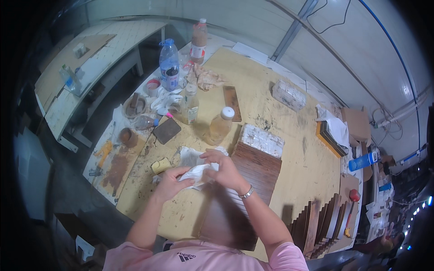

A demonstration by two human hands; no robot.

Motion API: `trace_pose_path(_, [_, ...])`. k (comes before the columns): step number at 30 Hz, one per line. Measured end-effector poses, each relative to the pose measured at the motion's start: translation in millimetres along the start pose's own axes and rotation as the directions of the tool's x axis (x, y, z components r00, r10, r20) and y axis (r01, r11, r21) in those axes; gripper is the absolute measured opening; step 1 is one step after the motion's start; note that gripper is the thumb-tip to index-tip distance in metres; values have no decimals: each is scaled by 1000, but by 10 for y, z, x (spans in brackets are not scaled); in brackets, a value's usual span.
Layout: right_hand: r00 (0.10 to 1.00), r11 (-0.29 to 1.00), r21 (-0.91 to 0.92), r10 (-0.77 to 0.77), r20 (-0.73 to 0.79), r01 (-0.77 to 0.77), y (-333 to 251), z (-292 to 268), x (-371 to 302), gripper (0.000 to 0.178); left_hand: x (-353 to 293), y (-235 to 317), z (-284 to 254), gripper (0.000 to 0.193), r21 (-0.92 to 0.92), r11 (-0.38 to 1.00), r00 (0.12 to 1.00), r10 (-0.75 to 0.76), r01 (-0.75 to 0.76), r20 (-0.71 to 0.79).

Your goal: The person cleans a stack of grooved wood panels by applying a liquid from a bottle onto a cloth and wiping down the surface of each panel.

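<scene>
We see a white cloth (199, 173), crumpled, held up just above the near part of the bench (305, 158), in front of the person's chest. The left hand (171, 184) has its grip closed on the cloth's left side, thumb on top; the right hand (224, 170) pinches its other side, its grip closed as well, and a metal band (247, 193) circles that wrist.

Just beyond the cloth we find more white material (189, 156) lying on the bench, with a yellow sponge (161, 165) to its left. To the right, partly behind the right forearm, lies a row of brown wooden strips (257, 167), with a wrapped white block (263, 139) at its far end.

Beyond the hands we see an upright white-capped bottle (220, 128) of yellowish liquid, and left of it a dark block (167, 131). Farther left lie a brown cup (128, 137) and an orange-handled tool (105, 152). At the far end stand a large bluish bottle (169, 63) and a reddish-brown one (199, 39).
</scene>
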State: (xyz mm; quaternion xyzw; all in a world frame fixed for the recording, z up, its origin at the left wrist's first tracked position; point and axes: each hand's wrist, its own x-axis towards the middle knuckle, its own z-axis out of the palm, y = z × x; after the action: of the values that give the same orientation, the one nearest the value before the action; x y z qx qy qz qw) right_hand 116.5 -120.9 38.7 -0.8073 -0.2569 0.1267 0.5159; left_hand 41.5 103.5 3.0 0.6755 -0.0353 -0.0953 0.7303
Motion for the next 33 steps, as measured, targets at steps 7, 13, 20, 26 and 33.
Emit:
trace_pose_path(7, [963,779,572,162,214,-258,-274,-415,-323,11,-130,173,-276,28,111,989,987,-112,99,118])
trace_pose_path(13, [984,791,585,159,82,-176,-615,-666,-686,17,-98,293,-119,16,546,721,904,364,-427,226])
trace_pose_path(20, [961,735,675,228,-159,-63,-435,-849,-714,13,-376,722,236,25,31,996,948,-91,86,305])
trace_pose_path(26, [982,707,687,58,181,-168,-201,-684,-615,16,-720,623,161,37,-211,969,895,207,-132,394])
trace_pose_path(33, [926,835,490,353,-131,-249,313,-453,46,42,-565,26,330,46,-863,484,983,-166,146,73])
